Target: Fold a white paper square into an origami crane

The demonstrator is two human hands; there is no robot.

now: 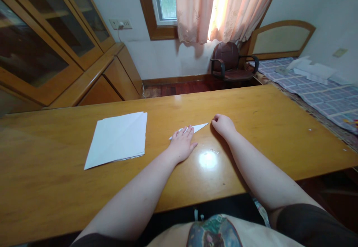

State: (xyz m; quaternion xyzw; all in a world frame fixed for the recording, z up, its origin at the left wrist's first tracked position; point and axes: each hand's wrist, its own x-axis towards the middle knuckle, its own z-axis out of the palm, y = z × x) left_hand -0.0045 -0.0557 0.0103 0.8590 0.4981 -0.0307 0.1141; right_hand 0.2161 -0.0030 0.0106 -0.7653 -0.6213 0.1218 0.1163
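A narrow, pointed piece of folded white paper (200, 127) lies on the wooden table, its sharp tip toward the right. My left hand (183, 142) rests flat on it with the fingers spread, covering its middle and part of its left side. Just right of the paper's tip, my right hand (223, 125) sits on the table with its fingers curled in, apart from the paper. Whether anything is inside those curled fingers cannot be seen. To the left is a stack of white paper sheets (119, 138), which neither hand touches.
The glossy wooden table (265, 127) spans the view, its near edge close to my body. Behind it stand a brown office chair (229, 62) and a curtained window (195, 8). A glass-door cabinet (75, 41) is at the left, a bed (313, 83) at the right.
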